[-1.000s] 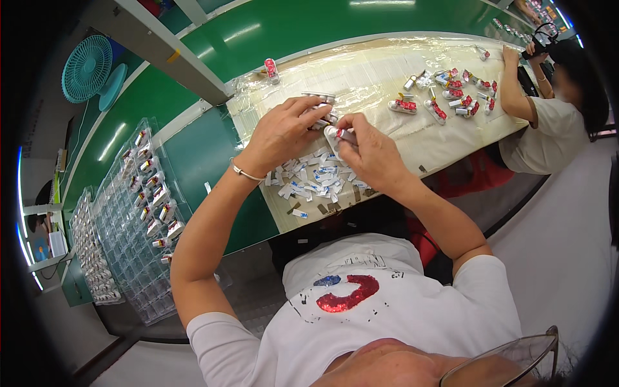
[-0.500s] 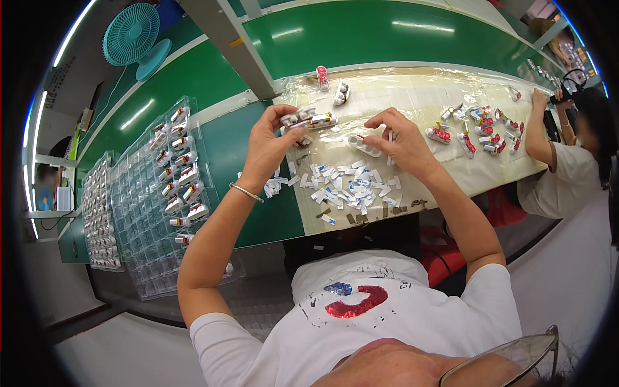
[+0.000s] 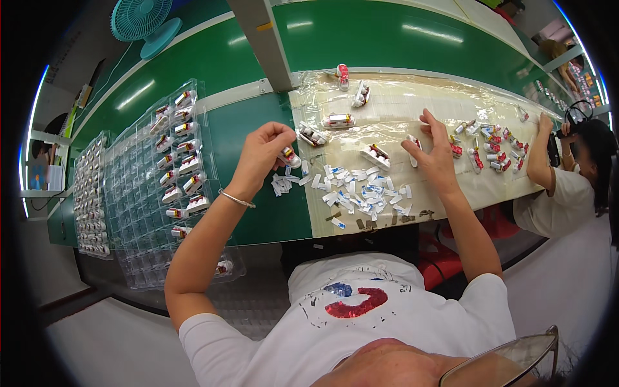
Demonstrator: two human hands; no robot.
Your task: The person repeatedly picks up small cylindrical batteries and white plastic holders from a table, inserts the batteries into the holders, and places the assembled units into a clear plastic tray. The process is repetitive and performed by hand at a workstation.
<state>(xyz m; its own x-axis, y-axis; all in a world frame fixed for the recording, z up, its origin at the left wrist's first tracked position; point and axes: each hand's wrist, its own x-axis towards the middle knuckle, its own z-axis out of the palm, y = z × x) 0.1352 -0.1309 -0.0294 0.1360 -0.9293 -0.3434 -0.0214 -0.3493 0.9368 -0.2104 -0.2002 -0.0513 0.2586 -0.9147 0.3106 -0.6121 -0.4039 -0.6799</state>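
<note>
My left hand is closed in a pinch around a small white-and-red piece, held at the left edge of the clear-covered work surface. Open, with thumb and fingers apart, my right hand hovers over a small white piece beside its thumb. Between my hands lie a white piece with dark red parts, a white block-like piece with a yellow-and-red end, and a clear-and-white piece. A heap of small white-and-blue strips spreads nearer to me.
Left of me, a clear compartment tray holds similar pieces along its right side; a fuller tray lies farther left. Several red-and-white pieces cluster at right, near a co-worker's arm. A metal post rises at the back.
My left hand has lowered and now pinches a different-looking small piece. The block-like piece it held lies on the surface. My right hand has moved right, leaving a white piece behind.
</note>
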